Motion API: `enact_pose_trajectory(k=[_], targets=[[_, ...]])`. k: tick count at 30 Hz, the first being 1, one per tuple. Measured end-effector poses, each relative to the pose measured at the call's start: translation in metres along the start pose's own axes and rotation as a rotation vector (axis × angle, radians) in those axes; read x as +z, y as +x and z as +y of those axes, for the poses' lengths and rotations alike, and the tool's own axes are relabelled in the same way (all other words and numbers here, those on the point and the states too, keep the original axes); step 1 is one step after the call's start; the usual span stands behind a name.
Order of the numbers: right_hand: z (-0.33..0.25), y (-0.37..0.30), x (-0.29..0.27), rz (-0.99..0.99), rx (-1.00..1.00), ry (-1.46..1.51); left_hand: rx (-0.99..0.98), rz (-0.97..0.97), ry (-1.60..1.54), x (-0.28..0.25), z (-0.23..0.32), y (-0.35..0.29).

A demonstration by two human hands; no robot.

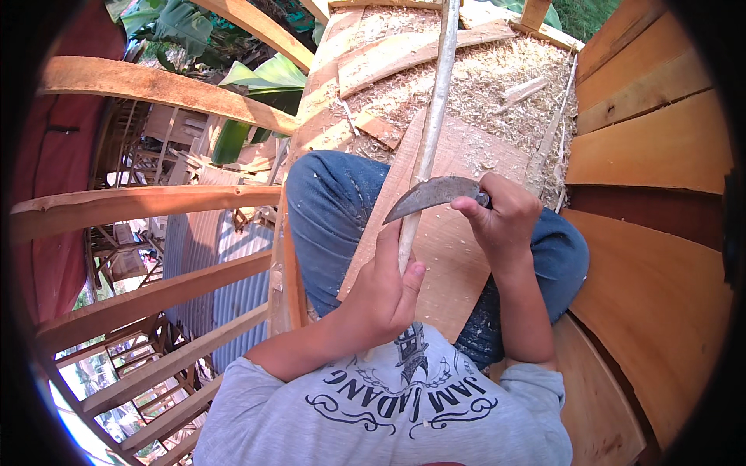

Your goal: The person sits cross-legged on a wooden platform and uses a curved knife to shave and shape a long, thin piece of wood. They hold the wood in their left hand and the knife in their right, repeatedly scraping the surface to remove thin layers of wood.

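My left hand (386, 297) is closed around the near end of a long, thin wooden stick (434, 116), which slants up and away past the far edge of the view. In my right hand (507, 220) is a knife with a curved, dark blade (437, 194); its handle is mostly hidden by the fingers. The blade lies across the stick just beyond my left hand, its tip pointing left. Under the stick, a flat wooden board (454, 268) rests over my crossed legs, with small shavings on it.
Wood shavings (497, 85) cover the floor ahead, among loose wood pieces (525, 91) and a curved plank (420, 54). Wooden rails (148, 206) line the left side, with corrugated sheets (245, 256) below. A plank wall (649, 147) rises close on the right.
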State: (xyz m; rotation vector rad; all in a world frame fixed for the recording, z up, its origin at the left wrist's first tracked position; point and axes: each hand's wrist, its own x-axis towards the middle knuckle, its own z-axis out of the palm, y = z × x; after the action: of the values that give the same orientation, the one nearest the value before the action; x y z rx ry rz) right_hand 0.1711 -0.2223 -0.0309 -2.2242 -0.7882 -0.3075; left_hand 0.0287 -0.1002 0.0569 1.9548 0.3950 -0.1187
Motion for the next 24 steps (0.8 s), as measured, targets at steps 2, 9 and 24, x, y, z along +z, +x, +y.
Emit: enact_pose_trajectory(k=[2,9,24], targets=[[-0.002,0.001,0.000,0.001,0.014,0.021,0.014,0.004,0.014,0.001,-0.001,-0.001],[0.053,0.025,-0.016,0.137,0.531,0.053,-0.002,-0.224,-0.033,0.019,-0.012,-0.018],[-0.015,0.001,-0.010,-0.078,0.124,0.154,-0.016,-0.031,-0.242,-0.002,-0.003,0.008]])
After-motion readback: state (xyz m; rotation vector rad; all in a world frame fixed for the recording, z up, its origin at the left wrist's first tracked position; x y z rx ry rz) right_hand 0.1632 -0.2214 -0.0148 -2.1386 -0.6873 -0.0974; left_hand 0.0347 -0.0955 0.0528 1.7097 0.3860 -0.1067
